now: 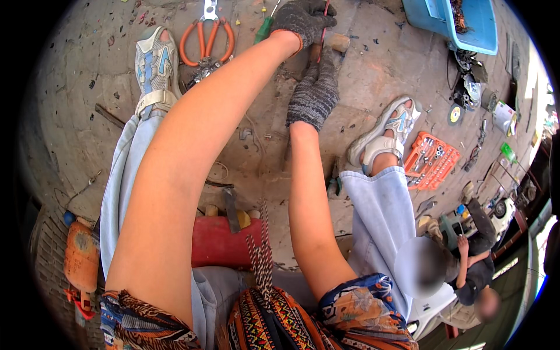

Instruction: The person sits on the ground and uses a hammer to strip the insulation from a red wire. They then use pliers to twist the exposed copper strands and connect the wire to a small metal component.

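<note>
My left hand (303, 24), in a dark grey knitted glove, is at the top centre with its fingers closed around a thin red strip (323, 36) that looks like wire. Just below it is my right hand (315, 99), also gloved. Its fingers point away from me and press together at the strip's lower end; what they grip is hard to make out. A short brown cylindrical piece (337, 42) lies against those fingertips. Left of my left hand are a green-handled screwdriver (264, 30) and orange-handled cutters (207, 44). A heap of small metal bits (204, 71) sits beneath the cutters.
A blue crate (490, 44) with tangled wire inside stands at the far right. Beside my right foot lies an orange socket set (431, 160). A red container (219, 248) is between my legs, an orange cylinder (81, 256) at left. Another person (475, 274) sits at lower right.
</note>
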Demonstrator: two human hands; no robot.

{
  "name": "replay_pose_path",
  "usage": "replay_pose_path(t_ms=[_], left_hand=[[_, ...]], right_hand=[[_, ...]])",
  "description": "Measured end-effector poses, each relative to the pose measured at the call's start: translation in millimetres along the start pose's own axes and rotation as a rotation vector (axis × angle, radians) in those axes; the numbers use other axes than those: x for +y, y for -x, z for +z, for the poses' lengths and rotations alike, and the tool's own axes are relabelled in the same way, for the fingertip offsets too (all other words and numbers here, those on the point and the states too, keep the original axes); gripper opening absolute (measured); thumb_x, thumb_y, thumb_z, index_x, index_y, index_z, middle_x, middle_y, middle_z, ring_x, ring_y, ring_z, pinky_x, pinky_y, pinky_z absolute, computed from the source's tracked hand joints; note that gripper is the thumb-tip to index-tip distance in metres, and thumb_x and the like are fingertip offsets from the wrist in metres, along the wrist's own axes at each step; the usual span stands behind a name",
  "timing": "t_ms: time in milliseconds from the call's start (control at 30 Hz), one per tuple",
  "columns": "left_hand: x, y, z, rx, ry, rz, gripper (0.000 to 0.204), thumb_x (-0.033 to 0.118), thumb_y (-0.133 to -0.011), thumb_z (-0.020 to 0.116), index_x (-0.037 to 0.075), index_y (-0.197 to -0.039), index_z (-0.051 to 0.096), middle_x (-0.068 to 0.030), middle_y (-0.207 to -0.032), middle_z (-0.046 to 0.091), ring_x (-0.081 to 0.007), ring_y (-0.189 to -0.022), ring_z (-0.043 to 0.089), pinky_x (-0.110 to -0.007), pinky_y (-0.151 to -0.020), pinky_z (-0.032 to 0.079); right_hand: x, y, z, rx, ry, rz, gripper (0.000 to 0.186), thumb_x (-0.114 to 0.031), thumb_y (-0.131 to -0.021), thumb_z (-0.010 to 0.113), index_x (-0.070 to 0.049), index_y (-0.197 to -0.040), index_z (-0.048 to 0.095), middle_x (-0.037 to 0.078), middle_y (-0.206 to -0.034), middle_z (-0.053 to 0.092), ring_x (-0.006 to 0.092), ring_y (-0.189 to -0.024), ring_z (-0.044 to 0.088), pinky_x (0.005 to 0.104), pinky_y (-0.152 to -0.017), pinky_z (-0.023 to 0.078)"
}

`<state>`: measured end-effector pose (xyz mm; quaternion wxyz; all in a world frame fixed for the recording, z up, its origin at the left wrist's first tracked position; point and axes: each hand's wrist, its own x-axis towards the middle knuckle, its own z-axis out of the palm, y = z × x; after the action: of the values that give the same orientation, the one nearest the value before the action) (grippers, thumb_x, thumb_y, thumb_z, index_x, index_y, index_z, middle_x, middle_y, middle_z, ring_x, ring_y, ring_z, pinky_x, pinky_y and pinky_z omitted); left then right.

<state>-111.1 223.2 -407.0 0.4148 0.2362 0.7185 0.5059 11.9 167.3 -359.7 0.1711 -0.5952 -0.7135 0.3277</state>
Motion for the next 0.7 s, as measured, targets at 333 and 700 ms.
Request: replay_pose_path(t_ms=[333, 700], left_hand=[[6, 2, -2, -0.006, -0.039, 0.009, 0.023, 0.016, -0.077, 0.072, 0.006, -0.097, 0.070, -0.0098, -0.090, 0.070, -0.0181, -0.083, 0.065, -0.030, -0.078, 0.050], [-2, -1, 1, 0.004, 0.006, 0.021, 0.024, 0.015, -0.075, 0.074, 0.005, -0.097, 0.070, -0.0091, -0.089, 0.071, -0.0166, -0.081, 0.065, -0.029, -0.077, 0.051]], right_hand=[[1, 6, -1, 0.038, 0.000, 0.061, 0.029, -0.010, -0.092, 0.052, -0.003, -0.119, 0.060, 0.025, -0.108, 0.062, 0.0385, -0.098, 0.061, 0.0411, -0.087, 0.047], [19, 21, -6, -0.026, -0.109, 0.005, 0.033, -0.007, -0.092, 0.052, -0.002, -0.125, 0.057, 0.020, -0.117, 0.062, 0.0279, -0.105, 0.062, 0.0357, -0.091, 0.047]])
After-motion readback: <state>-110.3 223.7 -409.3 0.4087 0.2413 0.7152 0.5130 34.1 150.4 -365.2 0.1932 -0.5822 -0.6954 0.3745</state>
